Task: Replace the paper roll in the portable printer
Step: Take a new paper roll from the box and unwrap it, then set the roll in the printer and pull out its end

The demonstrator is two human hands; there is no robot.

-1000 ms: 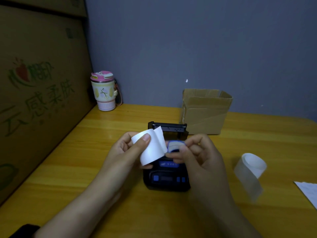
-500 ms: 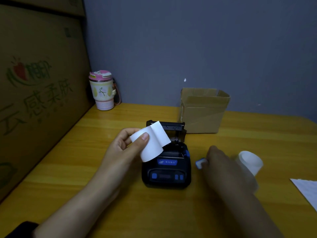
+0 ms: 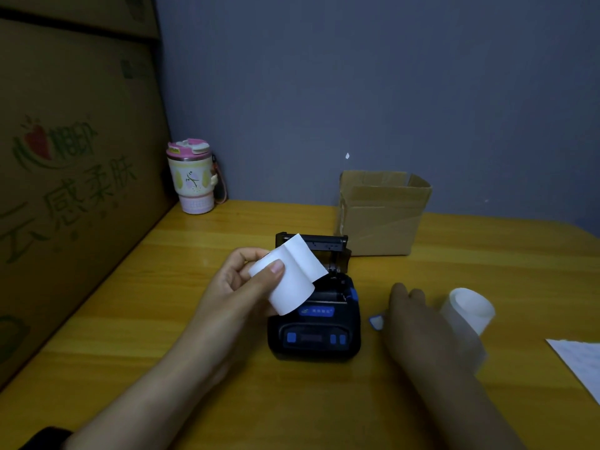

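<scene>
A small black portable printer with blue buttons stands on the wooden table, its lid hinged up at the back and its paper bay showing. My left hand grips a white paper roll just above the printer's left side, with the loose end peeled open. My right hand rests palm down on the table to the right of the printer. A small blue-edged sticker lies at its fingertips. Whether the fingers still touch it is unclear.
A loosely curled strip of white paper lies right of my right hand. A white sheet sits at the right edge. An open cardboard box stands behind the printer, a pink-lidded tumbler at the back left, large cartons along the left.
My right hand pulled the blue-edged sticker off the roll, carried it right and set it on the table. The left hand kept the roll over the printer.
</scene>
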